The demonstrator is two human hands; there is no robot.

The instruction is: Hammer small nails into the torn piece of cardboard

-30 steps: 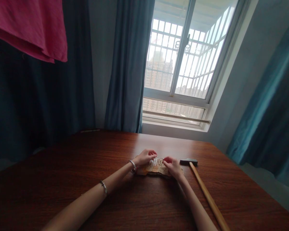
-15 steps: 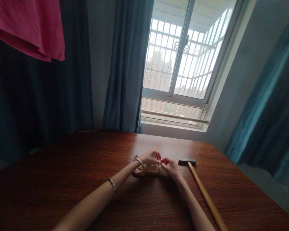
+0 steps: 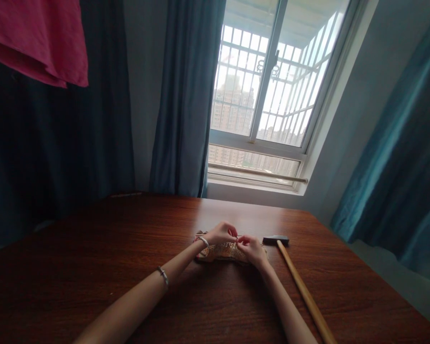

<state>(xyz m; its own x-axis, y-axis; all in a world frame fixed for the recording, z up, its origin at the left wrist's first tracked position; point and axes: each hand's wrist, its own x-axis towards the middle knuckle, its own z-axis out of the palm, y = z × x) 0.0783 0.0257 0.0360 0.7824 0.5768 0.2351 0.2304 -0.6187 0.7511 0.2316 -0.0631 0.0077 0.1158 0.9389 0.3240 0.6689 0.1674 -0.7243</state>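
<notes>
Left hand (image 3: 222,233) now sits closer to the right hand (image 3: 252,249) than a second ago, fingertips nearly meeting; I cannot tell whether either pinches anything. Under both, equally near, a tan, dark-speckled, flattish piece (image 3: 224,252) lies lengthwise side-to-side on the brown wood-grained desk (image 3: 215,306); no writing is readable.

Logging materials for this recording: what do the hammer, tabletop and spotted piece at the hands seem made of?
Hammer head: probably metal, dark with paler sheen.
Hammer handle: likely smooth wood, by its tan colour.
Tabletop: glossy wood or laminate; grain shows, window light reflects.
Spotted piece: perhaps cloth, pale with dark dots; too small to confirm material or finish.
</notes>
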